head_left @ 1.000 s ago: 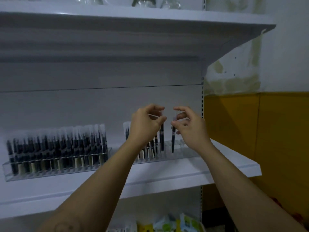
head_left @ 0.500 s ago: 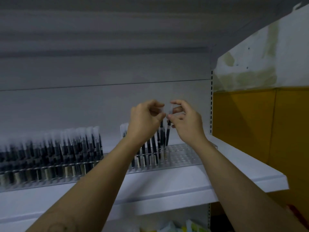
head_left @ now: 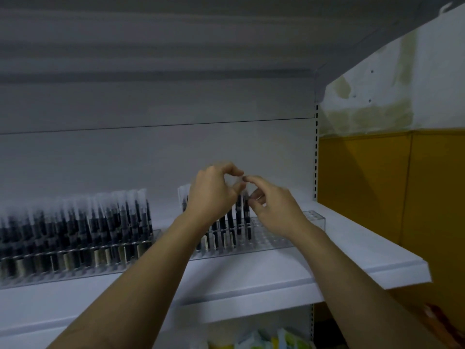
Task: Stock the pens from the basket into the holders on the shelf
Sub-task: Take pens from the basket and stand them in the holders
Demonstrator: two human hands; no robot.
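Your left hand (head_left: 216, 195) and right hand (head_left: 274, 207) each pinch a pen (head_left: 238, 210) by its cap; both have sunk into the half-filled holder (head_left: 276, 239), nearly stocked.

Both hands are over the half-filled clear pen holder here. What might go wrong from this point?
1. The left hand and right hand work almost touching, each seemingly pinching a clear-capped black pen; one may knock the other's pen off its hole.
2. The left wrist hangs close over standing pens in the clear plastic holder, so a dip might tip them.
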